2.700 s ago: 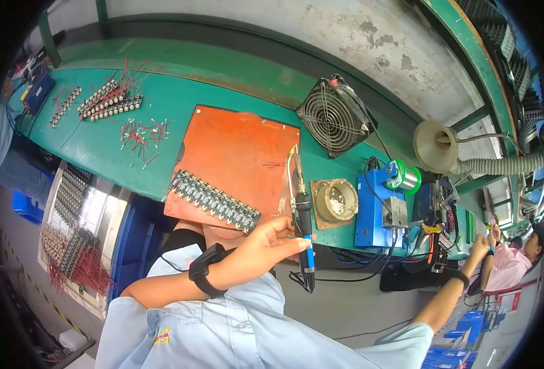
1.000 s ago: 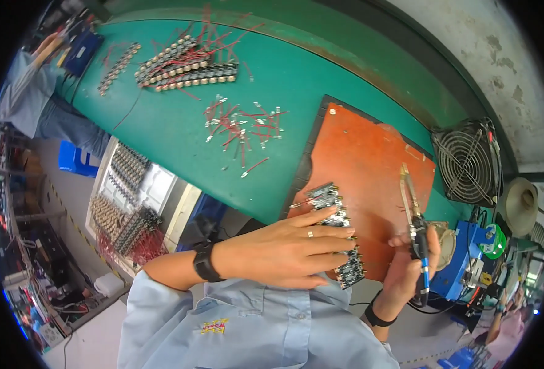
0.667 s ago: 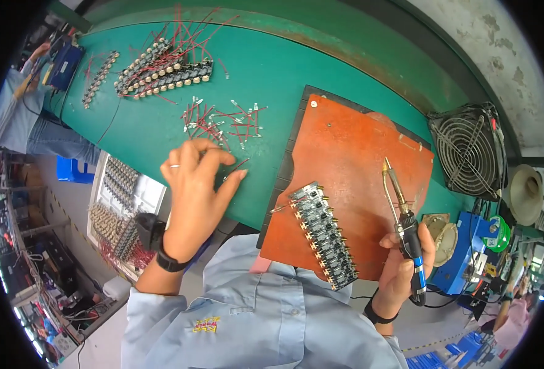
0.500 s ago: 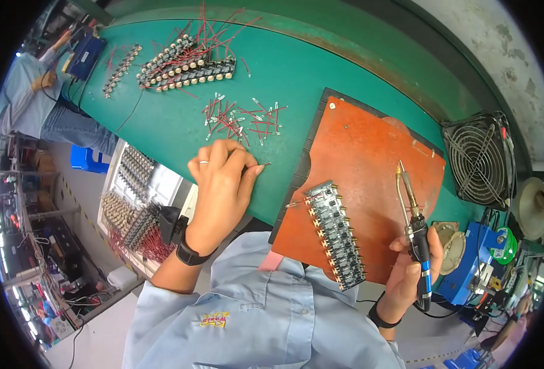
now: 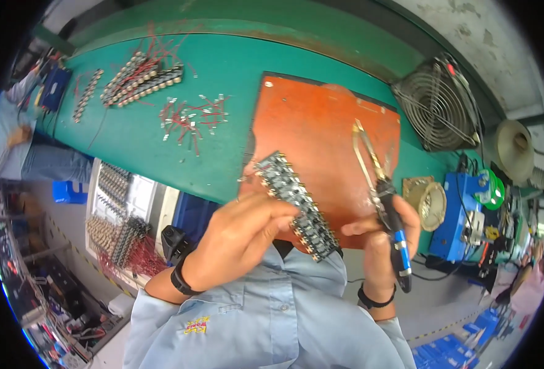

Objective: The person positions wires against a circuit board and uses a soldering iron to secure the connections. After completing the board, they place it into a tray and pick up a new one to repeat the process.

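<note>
A soldering iron with a black and blue handle rests in my right hand, fingers closed round it. Its tip, with a thin guide tube alongside, points up and away over the orange-brown board mat. On the mat's near part lies a panel of small circuit boards with brass-coloured terminals along both edges; its near end reaches the mat's front edge. My left hand is closed in a pinch at the panel's left edge; anything between the fingertips is hidden. A short wire sticks out near the panel's far left corner.
Loose red wires lie on the green table, with finished-looking board strips behind them. A fan, a round metal dish and a blue solder station stand right. A tray of boards is left; another person sits far left.
My left hand has left the table beside the loose wires and moved right to the panel's left edge. My right hand still holds the soldering iron. The whole view has shifted.
</note>
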Tool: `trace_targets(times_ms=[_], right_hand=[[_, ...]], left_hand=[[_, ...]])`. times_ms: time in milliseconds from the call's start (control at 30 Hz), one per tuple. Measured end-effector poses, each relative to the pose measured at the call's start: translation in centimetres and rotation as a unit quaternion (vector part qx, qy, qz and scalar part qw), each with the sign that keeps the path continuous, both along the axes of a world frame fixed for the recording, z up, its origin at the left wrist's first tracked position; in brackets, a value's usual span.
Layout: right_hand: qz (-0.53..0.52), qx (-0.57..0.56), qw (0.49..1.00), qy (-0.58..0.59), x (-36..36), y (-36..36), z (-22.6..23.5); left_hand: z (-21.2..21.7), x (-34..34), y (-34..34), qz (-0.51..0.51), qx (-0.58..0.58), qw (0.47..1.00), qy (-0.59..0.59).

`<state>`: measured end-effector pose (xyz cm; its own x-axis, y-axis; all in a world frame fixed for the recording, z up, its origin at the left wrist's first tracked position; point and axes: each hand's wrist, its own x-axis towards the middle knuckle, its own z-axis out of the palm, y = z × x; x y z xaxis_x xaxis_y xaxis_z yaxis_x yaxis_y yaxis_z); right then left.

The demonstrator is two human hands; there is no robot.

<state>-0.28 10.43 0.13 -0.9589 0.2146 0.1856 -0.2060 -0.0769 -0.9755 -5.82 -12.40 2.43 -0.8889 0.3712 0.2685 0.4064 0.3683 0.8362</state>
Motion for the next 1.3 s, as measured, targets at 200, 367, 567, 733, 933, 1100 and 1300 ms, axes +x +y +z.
trace_targets(times_ms=[200, 367, 567, 733, 933, 1100, 1300], right_hand=[[0.126, -0.058, 0.990, -0.012, -0.8, -1.8, 0.3], [0.140, -0.030, 0.990, -0.011, -0.7, -1.9, 0.3], [0.063, 0.201, 0.974, 0.084, -0.7, -2.7, -0.4], [0.026, 0.197, 0.974, 0.106, -1.0, -3.1, -0.6], [0.047, 0.143, 0.983, 0.109, -1.0, -2.8, -0.6], [0.084, 0.148, 0.980, 0.107, -1.0, -2.7, -0.7], [0.078, 0.110, 0.988, 0.076, -0.8, -3.0, -0.9]], left_hand=[[-0.1, 1.3, 1.9, -0.081, 0.090, 0.986, -0.112], [-0.6, 1.2, 2.4, -0.092, 0.090, 0.985, -0.112], [-1.0, 1.3, 2.4, -0.066, 0.099, 0.982, -0.145], [-1.1, 1.3, 2.4, -0.032, 0.110, 0.984, -0.134], [-1.1, 1.1, 2.0, -0.033, 0.118, 0.978, -0.169], [-1.1, 1.1, 1.9, -0.043, 0.115, 0.978, -0.169], [-0.9, 1.2, 0.7, -0.043, 0.096, 0.979, -0.175]])
